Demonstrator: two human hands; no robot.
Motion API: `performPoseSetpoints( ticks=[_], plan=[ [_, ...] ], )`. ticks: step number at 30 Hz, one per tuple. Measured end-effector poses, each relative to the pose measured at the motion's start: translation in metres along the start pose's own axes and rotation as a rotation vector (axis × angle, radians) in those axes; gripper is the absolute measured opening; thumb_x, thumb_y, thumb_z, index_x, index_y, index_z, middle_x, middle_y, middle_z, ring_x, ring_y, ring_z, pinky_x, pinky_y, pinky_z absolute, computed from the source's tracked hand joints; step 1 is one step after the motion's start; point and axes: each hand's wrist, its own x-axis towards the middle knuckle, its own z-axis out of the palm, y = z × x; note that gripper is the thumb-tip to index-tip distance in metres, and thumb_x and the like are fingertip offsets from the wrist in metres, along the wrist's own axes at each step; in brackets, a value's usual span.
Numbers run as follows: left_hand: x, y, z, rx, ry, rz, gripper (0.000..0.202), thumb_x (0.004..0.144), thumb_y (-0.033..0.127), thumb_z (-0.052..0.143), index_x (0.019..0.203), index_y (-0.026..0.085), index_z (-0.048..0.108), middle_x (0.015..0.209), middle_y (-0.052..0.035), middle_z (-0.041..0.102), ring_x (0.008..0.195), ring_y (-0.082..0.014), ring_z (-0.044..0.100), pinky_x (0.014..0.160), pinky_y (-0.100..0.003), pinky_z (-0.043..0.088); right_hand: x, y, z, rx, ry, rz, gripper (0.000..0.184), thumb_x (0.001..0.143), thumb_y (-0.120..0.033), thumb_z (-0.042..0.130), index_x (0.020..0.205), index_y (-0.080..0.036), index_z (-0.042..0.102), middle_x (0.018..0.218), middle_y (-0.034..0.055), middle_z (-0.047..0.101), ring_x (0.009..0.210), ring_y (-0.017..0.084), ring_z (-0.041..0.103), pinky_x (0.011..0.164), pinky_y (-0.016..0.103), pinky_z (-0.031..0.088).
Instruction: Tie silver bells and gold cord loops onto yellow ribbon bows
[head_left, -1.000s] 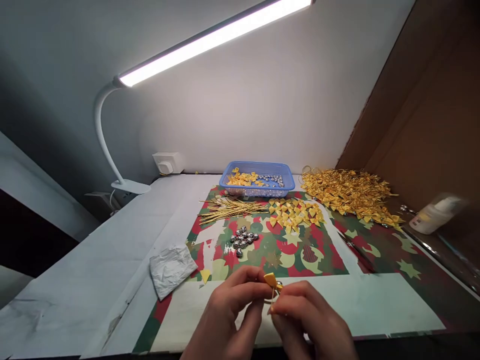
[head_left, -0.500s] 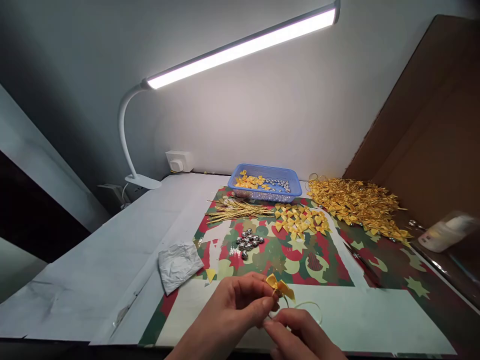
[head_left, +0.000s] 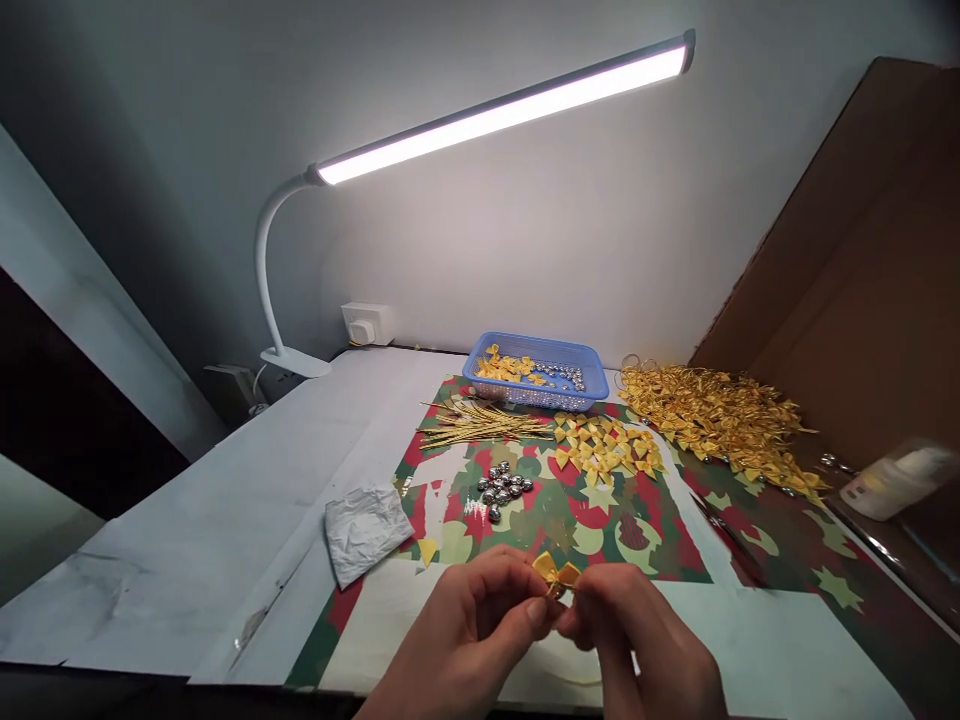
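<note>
Low in the middle of the head view, my left hand (head_left: 480, 625) pinches a small yellow ribbon bow (head_left: 556, 572) from its left side. My right hand (head_left: 637, 625) has closed on the bow's right side, thumb and finger pressed together. A small silver bell (head_left: 556, 592) shows partly under the bow's knot, between the fingertips. Below the hands a thin pale cord curves over the white sheet; how it joins the bow is hidden. Ahead of my hands several silver bells (head_left: 501, 490) lie in a cluster, with loose yellow bows (head_left: 604, 447) behind them.
Gold cords (head_left: 480, 424) lie in a bundle before a blue basket (head_left: 592, 398) holding bows and bells. A heap of gold bows (head_left: 720, 420) fills the back right, near scissors (head_left: 724, 535) and a white bottle (head_left: 892, 485). Crumpled paper (head_left: 365, 530) lies left; a lamp (head_left: 296, 362) stands behind.
My right hand has moved up from below the bow to its right side and now grips there. My left hand keeps its pinch. The whole view has shifted slightly.
</note>
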Motion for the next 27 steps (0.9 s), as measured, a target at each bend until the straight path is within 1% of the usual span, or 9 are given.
performPoseSetpoints(
  ticks=[4, 8, 11, 15, 18, 22, 23, 24, 27],
  plan=[
    [-0.001, -0.001, -0.004, 0.018, 0.034, -0.018, 0.018, 0.086, 0.034, 0.068, 0.08, 0.016, 0.068, 0.084, -0.0035, 0.064, 0.085, -0.0207, 0.059, 0.08, -0.032, 0.047, 0.001, 0.013, -0.001, -0.214, -0.023, -0.173, 0.019, 0.099, -0.023, 0.048, 0.094, -0.026, 0.067, 0.083, 0.0017, 0.059, 0.064, 0.009, 0.06, 0.057, 0.015, 0.048],
    [-0.002, 0.001, -0.005, 0.065, 0.015, 0.002, 0.017, 0.085, 0.031, 0.067, 0.077, 0.017, 0.069, 0.084, -0.0026, 0.061, 0.084, -0.0195, 0.058, 0.079, -0.03, 0.046, -0.001, 0.022, 0.001, -0.351, -0.01, -0.21, 0.026, 0.098, -0.017, 0.044, 0.1, -0.024, 0.069, 0.078, 0.0028, 0.059, 0.063, 0.011, 0.06, 0.056, 0.017, 0.049],
    [-0.001, -0.001, -0.006, 0.036, 0.009, 0.004, 0.018, 0.085, 0.032, 0.067, 0.077, 0.017, 0.069, 0.084, -0.0024, 0.061, 0.082, -0.0185, 0.057, 0.077, -0.029, 0.045, -0.002, 0.023, 0.003, -0.378, 0.018, -0.236, 0.029, 0.097, -0.013, 0.043, 0.103, -0.023, 0.069, 0.08, 0.0039, 0.06, 0.065, 0.012, 0.062, 0.057, 0.018, 0.049],
    [0.003, -0.009, -0.011, -0.012, 0.028, -0.041, 0.02, 0.08, 0.034, 0.074, 0.08, 0.016, 0.067, 0.086, -0.0029, 0.062, 0.082, -0.0183, 0.057, 0.077, -0.029, 0.045, -0.002, 0.02, 0.004, -0.337, 0.012, -0.224, 0.022, 0.098, -0.016, 0.047, 0.101, -0.022, 0.068, 0.083, 0.0036, 0.062, 0.067, 0.012, 0.063, 0.06, 0.018, 0.049],
    [0.009, -0.019, -0.014, -0.05, 0.071, 0.008, 0.023, 0.071, 0.029, 0.082, 0.075, 0.016, 0.064, 0.079, -0.0002, 0.059, 0.073, -0.015, 0.055, 0.068, -0.026, 0.043, -0.002, 0.019, 0.004, -0.263, 0.008, -0.187, 0.02, 0.097, -0.015, 0.049, 0.102, -0.023, 0.067, 0.084, 0.002, 0.062, 0.07, 0.011, 0.064, 0.064, 0.017, 0.049],
    [0.012, -0.025, -0.015, -0.035, 0.143, 0.074, 0.022, 0.073, 0.029, 0.08, 0.07, 0.016, 0.062, 0.076, -0.0002, 0.058, 0.072, -0.0144, 0.052, 0.066, -0.024, 0.042, 0.001, 0.019, 0.005, -0.116, 0.059, -0.099, 0.015, 0.095, -0.02, 0.056, 0.092, -0.025, 0.07, 0.103, 0.0037, 0.063, 0.085, 0.012, 0.066, 0.073, 0.018, 0.05],
    [0.012, -0.024, -0.014, -0.029, 0.149, 0.078, 0.021, 0.074, 0.029, 0.079, 0.07, 0.016, 0.062, 0.076, -0.0006, 0.058, 0.072, -0.0147, 0.052, 0.066, -0.024, 0.043, 0.003, 0.02, 0.005, -0.07, 0.043, -0.063, 0.015, 0.095, -0.021, 0.056, 0.089, -0.025, 0.07, 0.106, 0.0037, 0.063, 0.087, 0.013, 0.066, 0.072, 0.018, 0.051],
    [0.011, -0.022, -0.013, -0.021, 0.149, 0.081, 0.02, 0.075, 0.028, 0.077, 0.07, 0.016, 0.062, 0.076, -0.0008, 0.058, 0.072, -0.0151, 0.052, 0.066, -0.025, 0.043, 0.005, 0.02, 0.006, -0.021, 0.008, -0.027, 0.016, 0.095, -0.023, 0.056, 0.087, -0.024, 0.07, 0.102, 0.0032, 0.065, 0.084, 0.013, 0.066, 0.069, 0.018, 0.051],
    [0.008, -0.018, -0.009, 0.081, 0.154, 0.102, 0.016, 0.078, 0.026, 0.072, 0.07, 0.016, 0.063, 0.077, -0.0016, 0.057, 0.073, -0.0168, 0.054, 0.068, -0.027, 0.044, 0.008, 0.022, 0.01, 0.095, -0.109, 0.036, 0.019, 0.096, -0.022, 0.051, 0.085, -0.022, 0.067, 0.077, 0.0001, 0.064, 0.061, 0.011, 0.059, 0.054, 0.018, 0.047]
  ],
)
